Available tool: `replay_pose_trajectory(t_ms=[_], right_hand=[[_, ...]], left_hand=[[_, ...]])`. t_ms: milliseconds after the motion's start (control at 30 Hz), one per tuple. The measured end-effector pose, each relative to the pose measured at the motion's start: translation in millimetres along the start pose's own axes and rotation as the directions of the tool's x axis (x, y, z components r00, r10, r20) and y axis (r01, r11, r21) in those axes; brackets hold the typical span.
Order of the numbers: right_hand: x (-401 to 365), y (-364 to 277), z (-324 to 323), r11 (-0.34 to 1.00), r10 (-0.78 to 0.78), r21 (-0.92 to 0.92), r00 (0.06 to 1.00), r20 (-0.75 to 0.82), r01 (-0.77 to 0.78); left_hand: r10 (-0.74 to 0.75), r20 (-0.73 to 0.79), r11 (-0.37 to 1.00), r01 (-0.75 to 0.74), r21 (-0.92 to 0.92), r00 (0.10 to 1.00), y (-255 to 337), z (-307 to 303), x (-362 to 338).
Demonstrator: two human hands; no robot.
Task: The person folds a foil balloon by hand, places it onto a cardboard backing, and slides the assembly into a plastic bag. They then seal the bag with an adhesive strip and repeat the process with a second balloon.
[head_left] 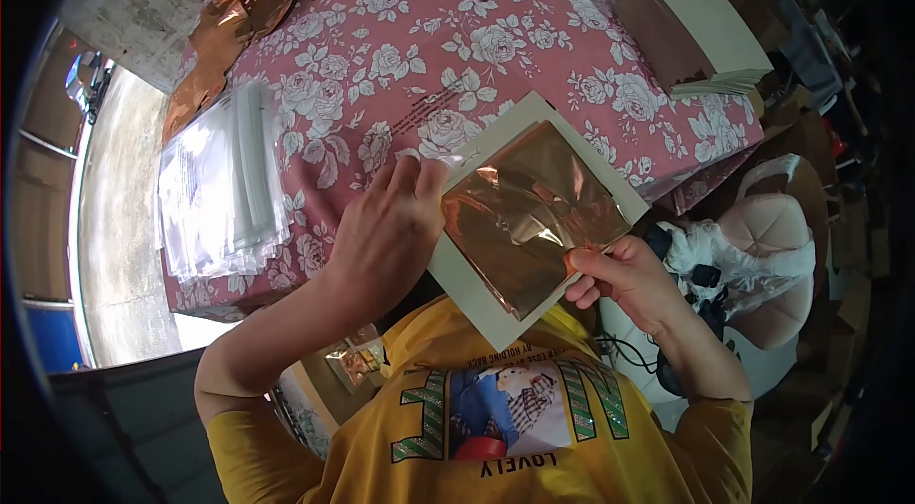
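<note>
The left hand's (386,223) fingertips are hard to make out, so its grip I cannot tell. The right hand's (629,280) grip is clamped on a square cream card (492,323) with shiny copper foil (534,218), over the pink rose-patterned surface's (381,61) near edge. Fine print there is unreadable; the yellow shirt (381,437) reads "LOVELY". Clear plastic bags (224,185) lie by the near-left corner.

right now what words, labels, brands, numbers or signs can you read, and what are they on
"LOVELY": yellow shirt
"BY HOLDING BACK": same shirt
"LOSE": same shirt, rest of line unclear
Big green letters, same shirt: partly folded, unclear
Dark print over flowered tablecloth: too small to read
</note>
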State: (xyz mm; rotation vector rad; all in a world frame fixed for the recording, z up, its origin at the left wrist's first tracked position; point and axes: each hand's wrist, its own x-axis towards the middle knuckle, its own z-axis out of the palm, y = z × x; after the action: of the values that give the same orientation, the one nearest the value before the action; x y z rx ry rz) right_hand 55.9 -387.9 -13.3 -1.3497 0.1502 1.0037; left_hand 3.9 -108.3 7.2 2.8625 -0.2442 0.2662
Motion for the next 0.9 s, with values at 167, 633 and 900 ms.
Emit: replay_pose_trajectory(t_ms=[167,633,900], right_hand=[[2.7,-1.6,-0.6,1.000,0.021,-0.012,1.000,-0.006,-0.021],[4.8,-11.5,-4.6,0.997,0.069,0.014,0.997,0.020,-0.070],[8.5,-14.2,-1.6,0.994,0.081,0.073,0.994,0.074,-0.086]], left_hand=[[0.046,0.042,0.993,-0.042,-0.108,0.998,-11.8,2.5,14.3],[0.175,0.020,0.980,-0.177,0.088,0.984,8.3,19.0,74.0],[0.303,-0.147,0.953,-0.296,0.066,0.942,1.4,20.3,79.1]])
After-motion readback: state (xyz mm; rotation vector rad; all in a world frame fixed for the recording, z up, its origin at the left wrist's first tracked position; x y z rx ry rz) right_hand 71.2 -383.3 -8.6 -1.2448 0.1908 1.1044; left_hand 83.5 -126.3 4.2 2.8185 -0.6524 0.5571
